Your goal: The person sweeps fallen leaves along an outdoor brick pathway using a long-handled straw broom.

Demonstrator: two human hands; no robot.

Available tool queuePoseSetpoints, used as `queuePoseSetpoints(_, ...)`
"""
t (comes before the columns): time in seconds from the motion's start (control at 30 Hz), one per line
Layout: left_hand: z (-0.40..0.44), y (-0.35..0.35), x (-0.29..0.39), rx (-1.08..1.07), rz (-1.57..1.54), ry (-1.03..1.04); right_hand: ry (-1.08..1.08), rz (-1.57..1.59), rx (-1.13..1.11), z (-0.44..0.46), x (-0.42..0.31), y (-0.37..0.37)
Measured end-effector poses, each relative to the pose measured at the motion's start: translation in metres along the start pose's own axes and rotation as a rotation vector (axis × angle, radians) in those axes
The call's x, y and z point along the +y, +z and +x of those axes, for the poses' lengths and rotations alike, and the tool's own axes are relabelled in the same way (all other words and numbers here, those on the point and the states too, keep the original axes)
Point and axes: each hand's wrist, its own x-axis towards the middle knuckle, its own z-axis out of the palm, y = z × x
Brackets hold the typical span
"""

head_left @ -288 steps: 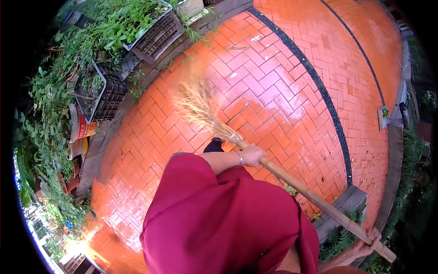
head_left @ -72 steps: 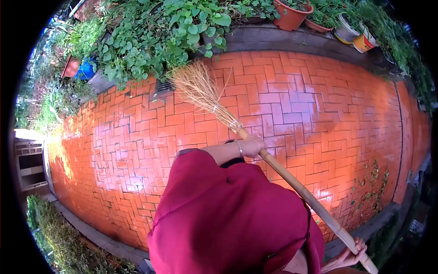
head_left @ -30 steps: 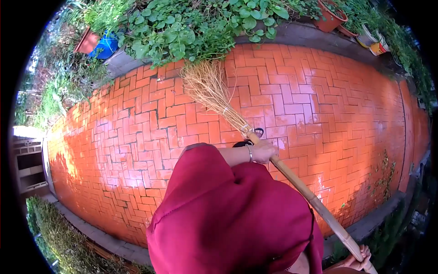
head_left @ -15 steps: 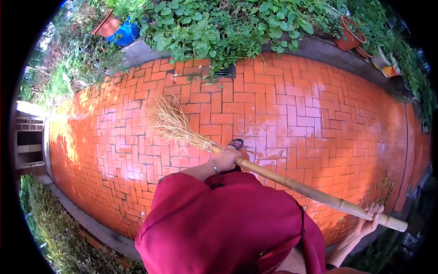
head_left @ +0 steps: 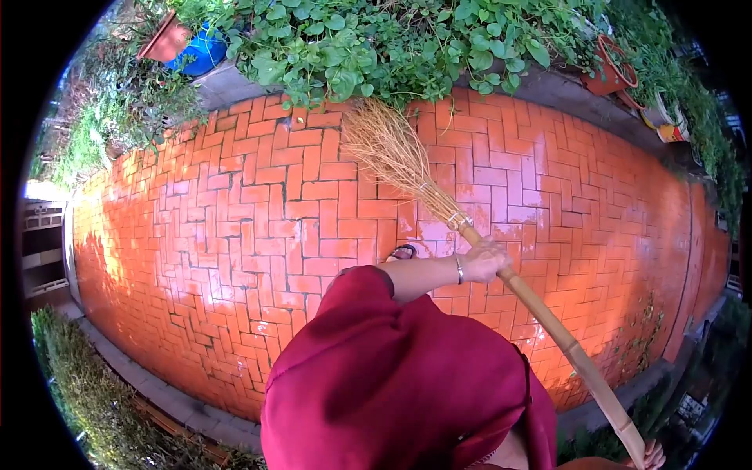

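Observation:
A twig broom (head_left: 389, 149) with a long bamboo handle (head_left: 548, 317) slants across the view. Its bristles lie on the wet orange brick paving (head_left: 258, 211), close to the leafy plants at the far edge. My left hand (head_left: 487, 260), with a bracelet at the wrist, is wrapped round the handle just below the wire-bound neck. Near the handle's lower end, my right hand (head_left: 652, 456) grips the bamboo at the bottom right; part of this hand is cut off by the frame. A sandalled foot (head_left: 403, 252) shows beside my left forearm.
Leafy plants (head_left: 337, 55) spill over the stone border at the top. A blue pot (head_left: 200, 53) stands at upper left, a terracotta pot (head_left: 609, 69) at upper right. A hedge (head_left: 90, 380) lines the lower left.
The broom head has swept to the right and up toward the plants, now covering the drain grate. My left hand moved right with the handle; my right hand moved down.

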Motion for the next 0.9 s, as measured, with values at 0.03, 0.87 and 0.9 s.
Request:
queuePoseSetpoints(0.03,-0.005,-0.008,0.014,0.036,0.004,0.04,-0.012,-0.011,0.014,0.005,-0.021,-0.011)
queuePoseSetpoints(0.87,0.002,0.028,-0.047,-0.229,0.019,0.083,0.244,-0.018,0.331,-0.082,0.025,0.025)
queuePoseSetpoints(0.9,0.0,0.023,-0.03,-0.216,0.007,0.079,0.216,0.006,0.302,-0.082,0.012,0.018)
